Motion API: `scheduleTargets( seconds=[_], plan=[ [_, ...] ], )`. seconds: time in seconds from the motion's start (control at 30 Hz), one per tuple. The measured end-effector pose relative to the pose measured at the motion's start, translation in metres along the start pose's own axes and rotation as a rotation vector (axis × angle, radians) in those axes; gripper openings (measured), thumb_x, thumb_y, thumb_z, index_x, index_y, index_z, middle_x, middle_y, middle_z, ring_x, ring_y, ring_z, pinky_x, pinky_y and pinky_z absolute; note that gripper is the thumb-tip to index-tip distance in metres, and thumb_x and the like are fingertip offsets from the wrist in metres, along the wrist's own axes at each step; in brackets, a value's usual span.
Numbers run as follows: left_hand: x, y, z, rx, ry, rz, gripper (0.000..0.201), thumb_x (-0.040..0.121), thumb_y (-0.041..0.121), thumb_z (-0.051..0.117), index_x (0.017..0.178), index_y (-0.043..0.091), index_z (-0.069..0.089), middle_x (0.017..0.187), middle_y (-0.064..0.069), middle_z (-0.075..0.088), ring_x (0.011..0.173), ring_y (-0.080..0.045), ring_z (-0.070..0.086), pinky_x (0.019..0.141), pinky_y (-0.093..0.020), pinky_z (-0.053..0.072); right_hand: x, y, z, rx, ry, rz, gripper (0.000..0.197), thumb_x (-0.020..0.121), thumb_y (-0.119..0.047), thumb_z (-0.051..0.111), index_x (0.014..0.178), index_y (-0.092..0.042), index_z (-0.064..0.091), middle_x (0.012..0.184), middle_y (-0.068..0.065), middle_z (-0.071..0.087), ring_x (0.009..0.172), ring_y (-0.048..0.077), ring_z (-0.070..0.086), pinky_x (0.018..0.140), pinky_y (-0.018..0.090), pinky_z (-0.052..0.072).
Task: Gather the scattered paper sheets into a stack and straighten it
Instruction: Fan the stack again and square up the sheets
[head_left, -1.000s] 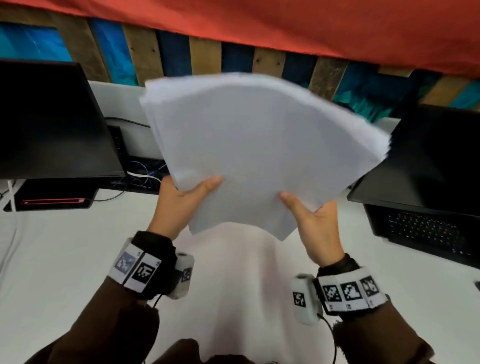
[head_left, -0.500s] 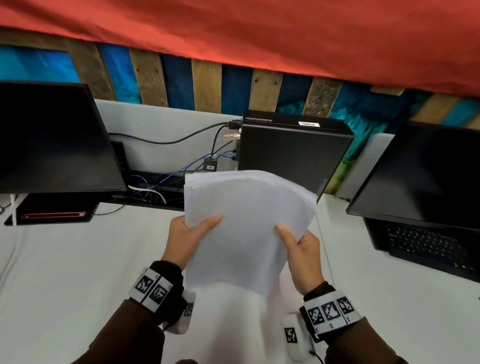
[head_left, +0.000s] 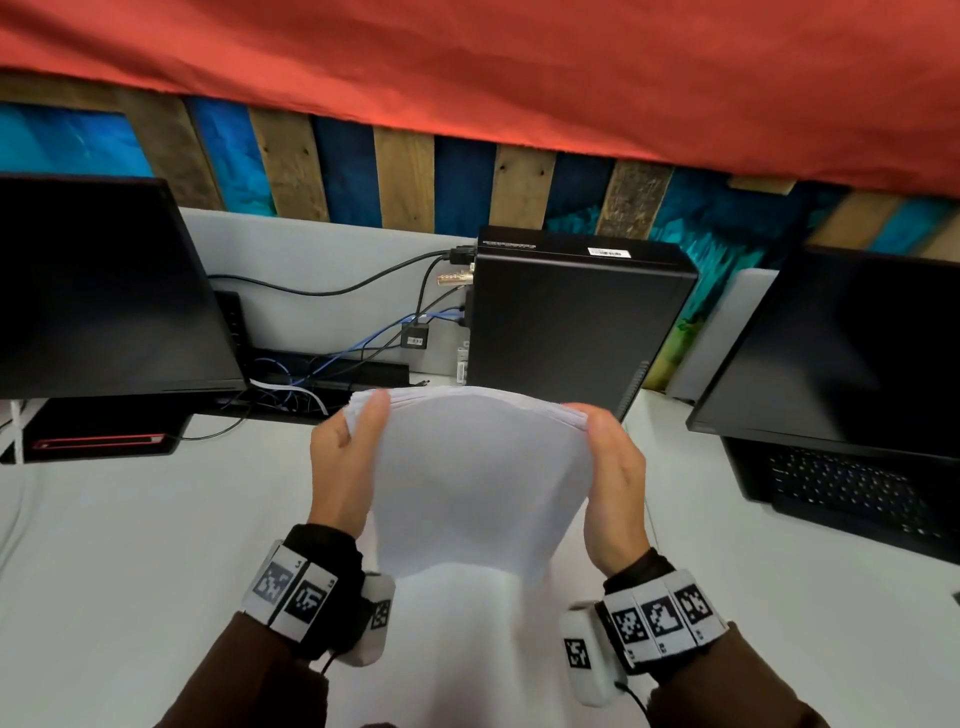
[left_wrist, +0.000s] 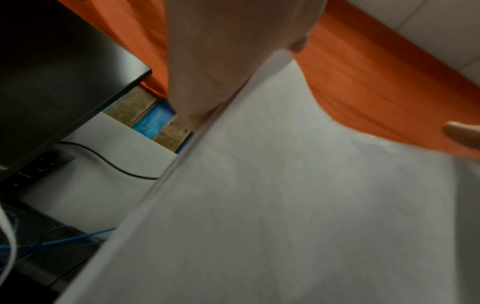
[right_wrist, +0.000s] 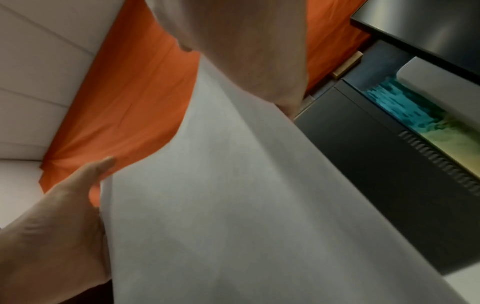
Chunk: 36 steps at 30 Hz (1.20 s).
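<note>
Squaring the paper stack (head_left: 480, 478) upright: left hand (head_left: 345, 467) at 9 o'clock, right hand (head_left: 613, 483) at 3, fingers clamped on its sides. Next, probably tapping it on the desk (head_left: 130, 545).

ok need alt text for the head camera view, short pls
Both hands, left hand and right hand, grip the sides of a white paper stack held upright over a white desk, with dark monitors either side.

I see plain white paper sheets (head_left: 480, 483) over a white desk (head_left: 130, 545). My wristbands (head_left: 293, 592) carry black-and-white square codes above brown sleeves (head_left: 244, 680). Behind hang an orange-red cloth (head_left: 519, 67), blue-and-bare-wood planks (head_left: 405, 176), and black monitors (head_left: 98, 291).
</note>
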<state>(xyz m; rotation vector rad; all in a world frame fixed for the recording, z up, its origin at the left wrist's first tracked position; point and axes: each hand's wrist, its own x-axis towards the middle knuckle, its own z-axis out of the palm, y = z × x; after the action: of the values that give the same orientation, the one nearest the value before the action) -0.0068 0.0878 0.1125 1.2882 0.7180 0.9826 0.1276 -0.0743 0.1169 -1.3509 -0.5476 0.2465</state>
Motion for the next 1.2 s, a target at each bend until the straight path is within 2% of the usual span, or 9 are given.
scheduleTargets(
  seconds=[0.1,0.27,0.47,0.6,0.7,0.83,0.97,1.1,1.2],
  plan=[
    [0.006,0.009,0.006,0.019,0.038,-0.015,0.045,0.094,0.033,0.048,0.079,-0.004,0.066,0.067,-0.004,0.065,0.061,-0.011,0.060,0.058,-0.022,0.047,0.007,-0.008,0.005,0.030,0.009,0.011,0.037,0.085,-0.028,0.047,0.087,0.003,0.067,0.076,-0.004,0.069,0.067,0.003,0.062,0.058,0.013,0.049],
    [0.009,0.015,0.011,-0.014,0.062,-0.051,0.042,0.094,0.029,0.044,0.065,0.021,0.072,0.058,0.009,0.069,0.056,-0.004,0.061,0.051,-0.013,0.048,0.011,-0.010,0.003,-0.007,0.011,0.006,0.024,0.089,-0.013,0.048,0.079,-0.003,0.068,0.066,-0.011,0.068,0.063,0.001,0.060,0.055,0.013,0.048],
    [0.002,-0.003,-0.001,0.100,-0.044,0.086,0.028,0.075,0.048,0.052,0.089,0.030,0.068,0.088,0.009,0.070,0.073,0.006,0.063,0.067,-0.017,0.052,0.010,0.010,-0.002,-0.057,0.023,0.005,0.012,0.072,-0.021,0.077,0.083,-0.018,0.071,0.075,-0.012,0.071,0.071,0.002,0.065,0.060,0.015,0.052],
    [-0.015,-0.077,-0.027,0.323,-0.081,-0.115,0.008,0.082,0.029,0.069,0.087,0.034,0.065,0.078,0.026,0.074,0.072,0.011,0.066,0.070,-0.026,0.052,-0.008,0.074,-0.019,-0.185,-0.035,0.234,0.016,0.075,-0.011,0.077,0.087,-0.021,0.071,0.089,-0.004,0.076,0.085,0.015,0.072,0.067,0.020,0.057],
    [-0.029,-0.121,-0.037,0.457,-0.136,-0.226,0.012,0.090,0.021,0.060,0.095,0.032,0.063,0.083,0.029,0.069,0.088,0.002,0.069,0.077,-0.016,0.053,-0.030,0.120,-0.030,-0.402,-0.178,0.333,0.020,0.083,-0.010,0.070,0.087,-0.030,0.063,0.091,-0.010,0.070,0.096,0.023,0.069,0.069,0.015,0.052],
    [-0.012,-0.113,-0.040,0.505,-0.053,-0.156,0.012,0.094,0.016,0.055,0.097,0.017,0.066,0.084,0.016,0.066,0.071,0.019,0.061,0.071,-0.013,0.047,-0.026,0.127,-0.010,-0.512,-0.202,0.334,0.008,0.086,-0.010,0.066,0.083,-0.018,0.064,0.086,0.004,0.070,0.090,0.026,0.066,0.081,0.036,0.052],
    [0.021,-0.081,-0.076,0.721,0.072,-0.110,0.019,0.095,0.016,0.051,0.104,0.002,0.060,0.087,-0.006,0.065,0.074,-0.020,0.058,0.058,-0.014,0.037,-0.021,0.118,0.055,-0.444,-0.341,0.359,0.014,0.085,-0.008,0.064,0.084,-0.022,0.062,0.082,-0.004,0.068,0.079,0.014,0.063,0.073,0.023,0.052],
    [0.039,-0.079,-0.142,0.937,0.169,-0.290,0.021,0.092,0.010,0.050,0.108,-0.001,0.055,0.099,-0.023,0.068,0.093,-0.037,0.062,0.072,-0.030,0.040,-0.033,0.147,0.124,-0.386,-0.505,0.524,0.020,0.081,-0.008,0.061,0.094,-0.021,0.066,0.104,0.006,0.072,0.097,0.023,0.067,0.090,0.039,0.054],
    [0.039,-0.090,-0.186,1.052,0.205,-0.441,0.022,0.090,0.011,0.052,0.106,-0.004,0.056,0.103,-0.026,0.067,0.101,-0.041,0.061,0.080,-0.038,0.046,-0.050,0.178,0.162,-0.383,-0.610,0.611,0.024,0.081,-0.004,0.060,0.103,-0.013,0.067,0.104,0.006,0.070,0.096,0.021,0.065,0.073,0.018,0.053]
  ],
)
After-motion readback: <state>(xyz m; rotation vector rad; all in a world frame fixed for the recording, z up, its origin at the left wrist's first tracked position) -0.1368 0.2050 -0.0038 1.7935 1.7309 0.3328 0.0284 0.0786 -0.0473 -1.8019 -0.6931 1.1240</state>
